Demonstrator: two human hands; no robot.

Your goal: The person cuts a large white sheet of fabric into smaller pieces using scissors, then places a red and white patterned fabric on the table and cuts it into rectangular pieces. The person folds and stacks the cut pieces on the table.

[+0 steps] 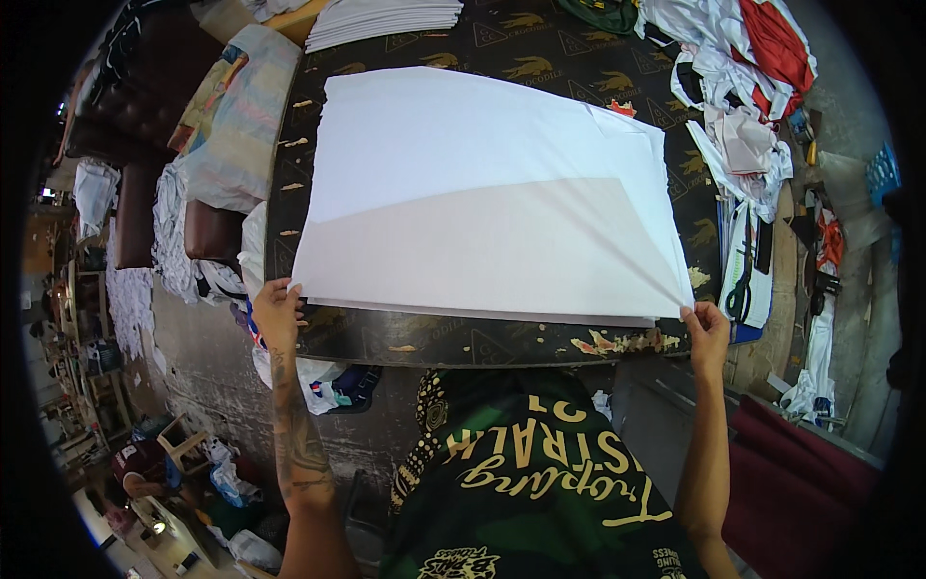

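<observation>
A large piece of white fabric lies spread over a dark printed table, with its near edge close to the table's front. At the near left corner my left hand pinches the fabric between thumb and fingers. My right hand grips the near right corner the same way. Creases run diagonally from that right corner up toward the middle. Part of the near half looks greyer, with a slanted boundary across it. Beneath the near edge, another layer shows as a thin strip.
A stack of folded white cloth sits at the table's far left. White and red garments are heaped at the far right. Black scissors lie by the right edge. A filled translucent plastic bag stands left of the table.
</observation>
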